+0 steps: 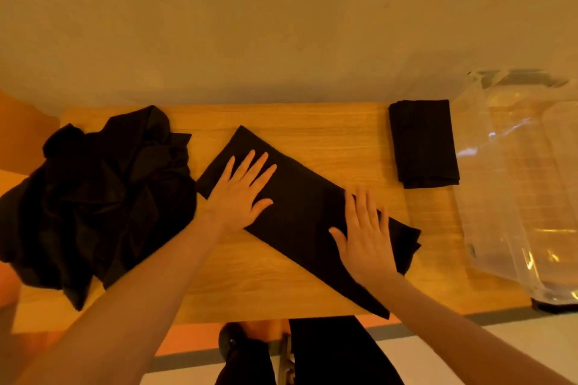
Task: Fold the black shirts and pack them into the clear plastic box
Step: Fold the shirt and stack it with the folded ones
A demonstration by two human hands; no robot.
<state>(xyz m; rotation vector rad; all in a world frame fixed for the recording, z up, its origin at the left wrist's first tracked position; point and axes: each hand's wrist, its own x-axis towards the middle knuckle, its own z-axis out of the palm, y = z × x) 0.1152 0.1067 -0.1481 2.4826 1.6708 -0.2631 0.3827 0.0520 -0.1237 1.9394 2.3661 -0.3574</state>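
Black shirt (308,212) unmarked, left hand (240,189), right hand (364,234) flat on it

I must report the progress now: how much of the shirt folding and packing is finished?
Done: one folded shirt lies near the clear box, not yet inside. In hand: the left hand and right hand press flat a half-folded shirt on the table. Left: the unfolded pile and all packing.
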